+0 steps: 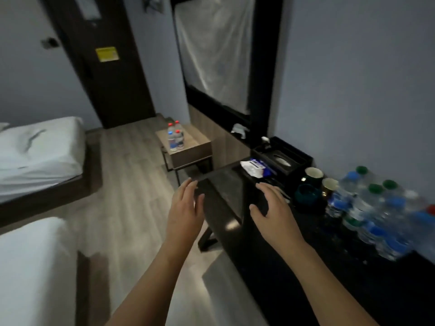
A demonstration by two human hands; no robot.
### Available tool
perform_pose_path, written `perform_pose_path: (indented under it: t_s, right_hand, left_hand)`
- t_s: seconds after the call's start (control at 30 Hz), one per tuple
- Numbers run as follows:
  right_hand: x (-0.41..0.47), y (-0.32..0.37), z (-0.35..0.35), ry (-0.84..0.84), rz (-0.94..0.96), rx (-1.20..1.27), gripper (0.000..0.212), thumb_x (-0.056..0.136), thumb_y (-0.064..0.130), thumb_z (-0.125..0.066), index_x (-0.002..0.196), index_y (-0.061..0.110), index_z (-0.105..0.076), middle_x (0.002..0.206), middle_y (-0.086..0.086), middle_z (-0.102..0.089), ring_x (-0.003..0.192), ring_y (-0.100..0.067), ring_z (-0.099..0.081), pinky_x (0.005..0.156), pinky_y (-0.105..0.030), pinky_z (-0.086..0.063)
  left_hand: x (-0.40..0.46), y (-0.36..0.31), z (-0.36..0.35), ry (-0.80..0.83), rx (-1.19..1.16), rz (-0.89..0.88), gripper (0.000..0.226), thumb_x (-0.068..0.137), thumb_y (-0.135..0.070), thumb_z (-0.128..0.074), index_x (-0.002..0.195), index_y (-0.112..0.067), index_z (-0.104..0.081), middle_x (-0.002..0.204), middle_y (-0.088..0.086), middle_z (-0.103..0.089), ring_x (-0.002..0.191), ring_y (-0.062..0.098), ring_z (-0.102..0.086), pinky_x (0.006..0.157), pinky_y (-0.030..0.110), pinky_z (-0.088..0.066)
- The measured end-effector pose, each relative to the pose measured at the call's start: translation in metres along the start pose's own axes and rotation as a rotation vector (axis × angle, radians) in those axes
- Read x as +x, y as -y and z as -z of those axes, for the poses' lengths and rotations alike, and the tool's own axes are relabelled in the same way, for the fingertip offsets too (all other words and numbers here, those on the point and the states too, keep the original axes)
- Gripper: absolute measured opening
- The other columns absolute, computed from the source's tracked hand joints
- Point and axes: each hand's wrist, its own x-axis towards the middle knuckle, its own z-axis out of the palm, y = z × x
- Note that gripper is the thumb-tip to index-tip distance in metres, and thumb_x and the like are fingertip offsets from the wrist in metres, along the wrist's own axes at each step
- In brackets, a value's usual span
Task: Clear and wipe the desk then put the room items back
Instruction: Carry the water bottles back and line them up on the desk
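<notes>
Here both hands reach out over the near end of the dark bench (237,222), fingers straight and spread, neither holding anything. The left hand (186,208) hangs at the bench's outer edge, its fingertips beside the corner of a flat dark tray (221,184) that lies on the bench; whether they touch it I cannot tell. The right hand (273,208) hovers over the tray's other side, palm down.

Taking the tray as the landmark: just beyond it lies a white and blue packet (254,168), and beyond that a black tissue box (281,161) against the wall. To the tray's right stand two mugs (314,175) with pale insides and a dark teal bowl-like dish (306,192), touching or nearly so. Further right of the tray, a crowd of clear water bottles (376,208) with blue and green caps fills the bench along the wall; they are blurred, so no count is possible.

Beyond the tray, on the floor, a small wooden side table (195,147) carries three bottles with red and blue caps (175,137). Above it hangs a black-framed panel (266,67) covered in plastic film. Left of the tray, across the wooden floor (131,175), are two beds with white sheets (40,151), and a dark door (110,67) with a yellow notice stands in the far corner.
</notes>
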Motion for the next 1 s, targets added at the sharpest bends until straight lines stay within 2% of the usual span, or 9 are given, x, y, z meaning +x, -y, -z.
perform_pose_path:
  t_s: [0.07, 0.2, 0.37, 0.47, 0.57, 0.7, 0.83, 1.0]
  right_hand:
    - [0.020, 0.027, -0.039, 0.047, 0.036, 0.026, 0.055, 0.096, 0.028, -0.057, 0.146, 0.031, -0.035, 0.152, 0.015, -0.029, 0.139, -0.001, -0.026, 0.109, -0.022, -0.027]
    - [0.061, 0.082, -0.121, 0.113, 0.098, 0.062, 0.054, 0.095, 0.024, -0.057, 0.145, 0.026, -0.038, 0.150, 0.012, -0.032, 0.131, 0.001, -0.031, 0.107, -0.022, -0.029]
    - [0.110, 0.137, -0.204, 0.138, 0.146, 0.019, 0.053, 0.094, 0.023, -0.056, 0.145, 0.023, -0.040, 0.151, 0.010, -0.032, 0.136, -0.005, -0.032, 0.114, -0.031, -0.031]
    - [0.136, 0.157, -0.238, 0.124, 0.173, -0.048, 0.054, 0.094, 0.021, -0.056, 0.145, 0.021, -0.039, 0.151, 0.009, -0.032, 0.138, -0.007, -0.030, 0.116, -0.033, -0.030]
    - [0.163, 0.169, -0.266, 0.129, 0.164, -0.130, 0.055, 0.094, 0.022, -0.054, 0.147, 0.021, -0.036, 0.153, 0.007, -0.031, 0.141, -0.009, -0.027, 0.116, -0.035, -0.030]
    - [0.210, 0.174, -0.306, 0.142, 0.184, -0.239, 0.056, 0.094, 0.021, -0.053, 0.147, 0.018, -0.036, 0.153, 0.004, -0.031, 0.141, -0.012, -0.026, 0.117, -0.033, -0.027]
    - [0.271, 0.177, -0.346, 0.174, 0.181, -0.263, 0.057, 0.095, 0.022, -0.051, 0.149, 0.021, -0.032, 0.155, 0.005, -0.026, 0.142, -0.010, -0.023, 0.116, -0.029, -0.024]
    - [0.365, 0.190, -0.386, 0.182, 0.185, -0.246, 0.059, 0.096, 0.025, -0.052, 0.150, 0.025, -0.028, 0.156, 0.008, -0.024, 0.144, -0.009, -0.020, 0.115, -0.029, -0.025]
  left_hand:
    - [0.008, 0.043, 0.025, -0.040, 0.018, 0.078, 0.043, 0.101, -0.034, -0.049, 0.142, -0.022, -0.045, 0.151, -0.004, -0.040, 0.139, 0.010, -0.035, 0.111, 0.023, -0.025]
    - [0.034, 0.128, 0.074, -0.110, 0.028, 0.147, 0.045, 0.100, -0.033, -0.049, 0.143, -0.019, -0.046, 0.151, -0.001, -0.041, 0.140, 0.013, -0.037, 0.115, 0.035, -0.034]
    - [0.079, 0.221, 0.120, -0.132, 0.079, 0.132, 0.041, 0.098, -0.028, -0.053, 0.137, -0.014, -0.051, 0.145, 0.004, -0.048, 0.134, 0.019, -0.045, 0.109, 0.041, -0.042]
    - [0.103, 0.263, 0.134, -0.109, 0.106, 0.126, 0.040, 0.098, -0.027, -0.055, 0.135, -0.013, -0.053, 0.144, 0.005, -0.050, 0.132, 0.020, -0.047, 0.107, 0.037, -0.042]
    - [0.128, 0.297, 0.137, -0.076, 0.137, 0.114, 0.039, 0.097, -0.024, -0.057, 0.133, -0.011, -0.055, 0.143, 0.006, -0.051, 0.130, 0.022, -0.049, 0.105, 0.033, -0.040]
    - [0.169, 0.335, 0.124, -0.054, 0.146, 0.121, 0.039, 0.096, -0.025, -0.057, 0.133, -0.011, -0.056, 0.142, 0.007, -0.052, 0.129, 0.024, -0.050, 0.104, 0.035, -0.041]
    - [0.222, 0.375, 0.104, -0.046, 0.169, 0.097, 0.039, 0.096, -0.024, -0.058, 0.132, -0.010, -0.057, 0.140, 0.008, -0.053, 0.128, 0.024, -0.051, 0.104, 0.038, -0.044]
    - [0.315, 0.426, 0.096, -0.018, 0.210, 0.100, 0.040, 0.096, -0.024, -0.059, 0.133, -0.009, -0.056, 0.141, 0.007, -0.052, 0.131, 0.023, -0.048, 0.108, 0.034, -0.039]
